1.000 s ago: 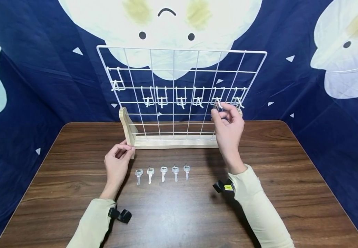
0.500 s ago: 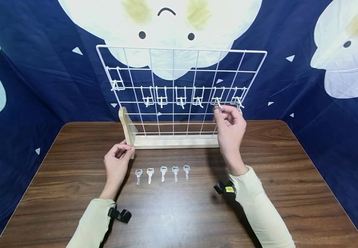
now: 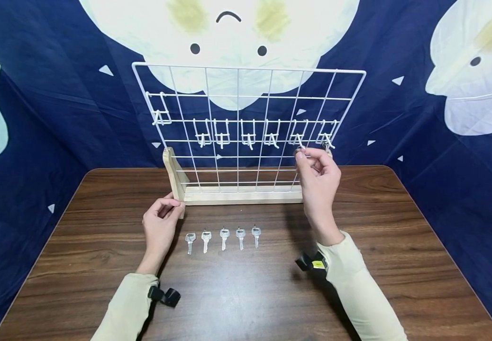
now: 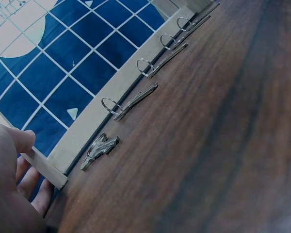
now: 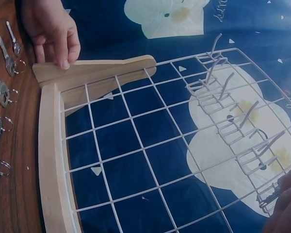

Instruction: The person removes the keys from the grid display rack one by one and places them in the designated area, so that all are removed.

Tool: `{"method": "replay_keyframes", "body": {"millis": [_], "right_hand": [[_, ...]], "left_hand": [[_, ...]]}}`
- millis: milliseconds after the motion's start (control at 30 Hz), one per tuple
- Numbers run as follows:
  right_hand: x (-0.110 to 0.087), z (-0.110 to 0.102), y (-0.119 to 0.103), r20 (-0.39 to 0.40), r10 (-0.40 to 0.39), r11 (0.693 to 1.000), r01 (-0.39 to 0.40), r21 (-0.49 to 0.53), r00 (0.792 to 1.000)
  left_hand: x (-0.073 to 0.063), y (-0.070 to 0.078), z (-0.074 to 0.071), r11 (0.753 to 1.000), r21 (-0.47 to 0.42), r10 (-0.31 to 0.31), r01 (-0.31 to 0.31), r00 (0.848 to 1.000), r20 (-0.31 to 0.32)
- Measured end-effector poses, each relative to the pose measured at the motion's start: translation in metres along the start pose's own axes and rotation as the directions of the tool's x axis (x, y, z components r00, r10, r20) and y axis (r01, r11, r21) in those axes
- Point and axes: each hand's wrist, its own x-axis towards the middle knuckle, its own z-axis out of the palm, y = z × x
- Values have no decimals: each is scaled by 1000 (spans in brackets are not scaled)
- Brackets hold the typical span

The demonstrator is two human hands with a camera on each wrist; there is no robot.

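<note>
My left hand grips the foot of the wooden side support of a white wire grid rack, thumb on the near side. Up at the grid, my right hand pinches a small metal key just below a white hook, second from the right; the fingers hide most of it. Whether its ring is on the hook I cannot tell. Several silver keys with split rings lie in a row on the table before the rack.
More white hooks hang along the grid, one higher at the far left. Something small and dark hangs at the rightmost hook, partly behind my hand. A dark blue cloth with cloud shapes stands behind the wooden table.
My right hand has moved slightly down and to the right from the hook, still pinching the key. The left hand stays on the support, and the row of keys lies unchanged.
</note>
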Motion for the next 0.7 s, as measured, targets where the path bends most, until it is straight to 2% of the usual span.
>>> {"method": "replay_keyframes", "body": {"millis": [367,700], "right_hand": [[0,-3,-3,0,-18,1000,18,-4,1000],[-1,-2,-6,-36,-71,994,74,80,997]], "left_hand": [[0,-2,-1,1000,12,9,-9,1000,13],[0,-2,-2,1000,11,10,-11,1000,8]]}}
